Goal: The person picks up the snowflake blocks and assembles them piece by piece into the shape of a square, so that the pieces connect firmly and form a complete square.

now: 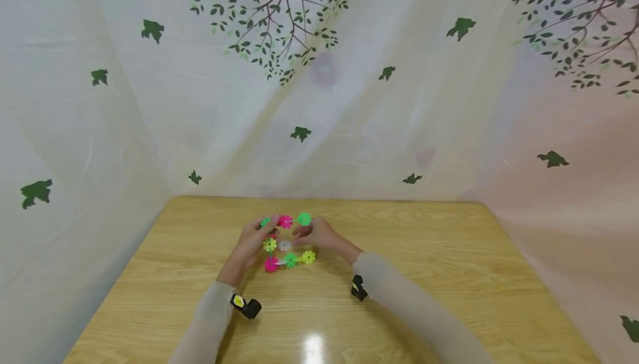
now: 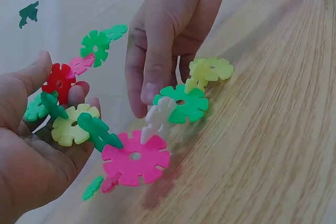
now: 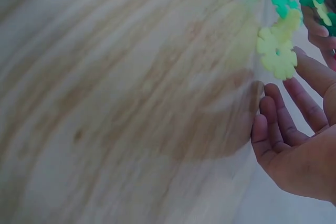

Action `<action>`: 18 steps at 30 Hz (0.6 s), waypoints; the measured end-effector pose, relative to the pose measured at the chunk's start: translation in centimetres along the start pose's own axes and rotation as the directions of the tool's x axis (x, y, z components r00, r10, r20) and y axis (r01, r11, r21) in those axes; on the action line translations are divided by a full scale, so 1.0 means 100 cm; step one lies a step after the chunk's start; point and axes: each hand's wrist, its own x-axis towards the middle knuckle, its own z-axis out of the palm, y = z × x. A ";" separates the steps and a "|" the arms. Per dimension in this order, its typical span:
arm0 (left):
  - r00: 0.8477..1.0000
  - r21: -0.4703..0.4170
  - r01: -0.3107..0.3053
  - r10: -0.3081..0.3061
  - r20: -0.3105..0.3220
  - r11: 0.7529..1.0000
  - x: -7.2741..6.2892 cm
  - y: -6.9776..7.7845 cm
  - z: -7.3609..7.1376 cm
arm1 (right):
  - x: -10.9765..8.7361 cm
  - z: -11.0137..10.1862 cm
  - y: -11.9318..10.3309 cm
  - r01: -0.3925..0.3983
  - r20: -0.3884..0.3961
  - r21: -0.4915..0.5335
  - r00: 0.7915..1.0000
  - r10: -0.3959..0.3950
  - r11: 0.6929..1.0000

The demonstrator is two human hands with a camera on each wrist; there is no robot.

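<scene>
My left hand (image 1: 249, 244) grips a chain of joined flower-shaped plastic snowflake discs. In the left wrist view its thumb lies by a red disc (image 2: 59, 83), and a yellow disc (image 2: 75, 124) sits at its fingers. Below, a pink disc (image 2: 135, 157) joins a white disc (image 2: 159, 119), then a green disc (image 2: 181, 103) and yellow ones. Another branch of green discs (image 1: 304, 218) reaches rightward at the top. My right hand (image 1: 321, 235) is beside the chain's right side, fingers loosely bent. Its thumb tip comes close to a yellow disc (image 3: 277, 52) in the right wrist view; no held piece shows.
The chain is over a wooden table (image 1: 424, 297). A pale cloth backdrop (image 1: 349, 158) with printed branches and green birds hangs behind and along the sides. Black wrist cameras (image 1: 247, 307) are strapped at both sleeves.
</scene>
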 end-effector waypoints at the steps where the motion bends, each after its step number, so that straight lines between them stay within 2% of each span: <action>1: 1.000 -0.001 -0.002 0.002 -0.002 1.000 0.000 0.000 -0.001 | 0.001 0.002 -0.001 -0.001 0.003 0.003 1.000 0.001 1.000; 8: 1.000 0.009 -0.008 0.008 0.013 1.000 0.001 -0.003 -0.006 | 0.008 0.011 -0.001 -0.037 0.014 -0.021 0.999 0.037 0.999; 15: 0.999 0.050 -0.026 0.027 -0.023 0.998 0.006 -0.003 -0.008 | 0.014 0.017 -0.007 -0.034 0.015 -0.103 0.999 0.036 0.994; 18: 0.999 0.062 -0.032 0.034 -0.034 0.998 0.007 -0.002 -0.009 | 0.016 0.018 -0.010 -0.041 0.016 -0.106 0.999 0.043 0.994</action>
